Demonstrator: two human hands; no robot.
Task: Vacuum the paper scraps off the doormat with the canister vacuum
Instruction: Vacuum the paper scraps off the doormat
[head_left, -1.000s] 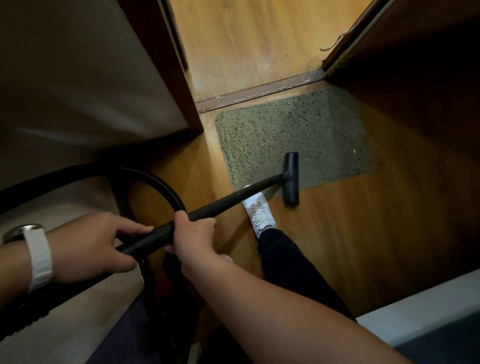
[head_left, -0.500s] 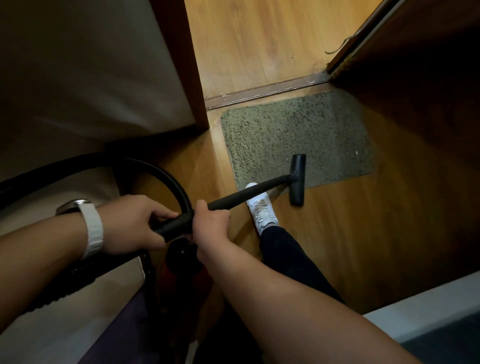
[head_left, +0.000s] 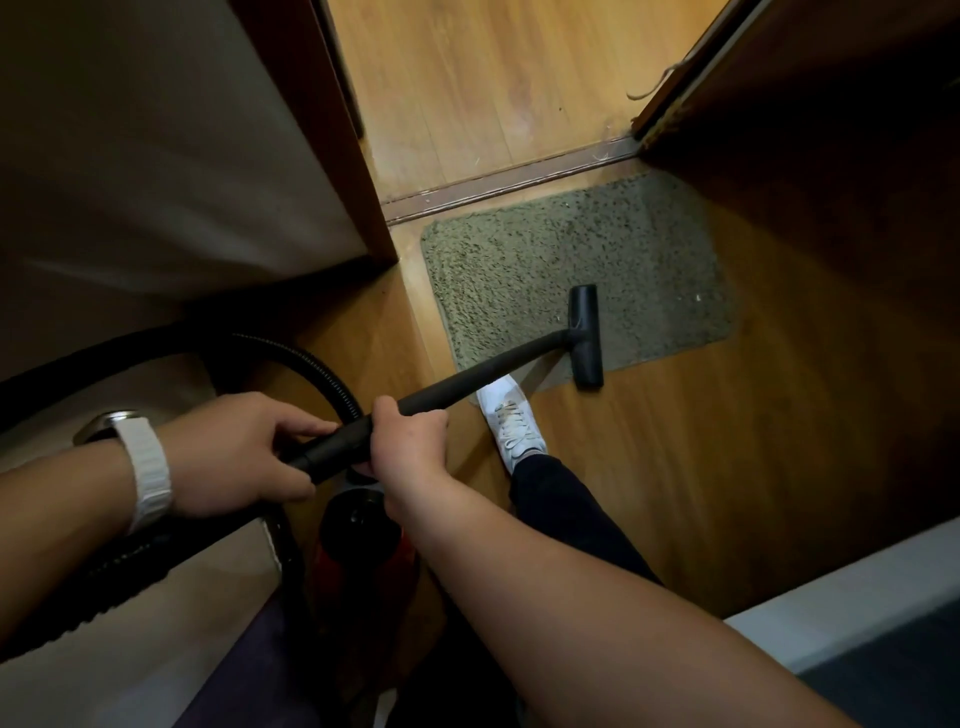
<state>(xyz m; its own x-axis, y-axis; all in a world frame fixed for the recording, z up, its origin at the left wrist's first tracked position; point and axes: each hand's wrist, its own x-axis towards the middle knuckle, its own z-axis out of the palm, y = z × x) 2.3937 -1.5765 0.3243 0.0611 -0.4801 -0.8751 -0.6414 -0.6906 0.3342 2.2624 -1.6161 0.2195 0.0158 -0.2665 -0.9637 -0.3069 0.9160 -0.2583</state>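
A grey-green doormat (head_left: 524, 270) lies on the wooden floor just inside a door threshold. The black floor nozzle (head_left: 586, 335) of the vacuum rests on the mat's near edge, its lower end over the bare floor. A black wand (head_left: 488, 371) runs back from it to my hands. My right hand (head_left: 408, 439) grips the wand from above. My left hand (head_left: 244, 452), with a white watch on the wrist, holds the wand's rear end where the ribbed hose (head_left: 311, 366) joins. A tiny pale scrap (head_left: 697, 298) lies near the mat's right edge. The red and black canister (head_left: 363, 525) sits below my hands.
My white shoe (head_left: 511, 423) stands at the mat's near left corner. A metal threshold strip (head_left: 509, 179) crosses the doorway. A dark wooden door frame (head_left: 332, 130) and pale wall are on the left, a dark wooden panel (head_left: 831, 130) on the right, a white edge (head_left: 841, 597) at bottom right.
The nozzle has slid away from me, further onto the mat. Both hands have moved forward and to the right along with the wand.
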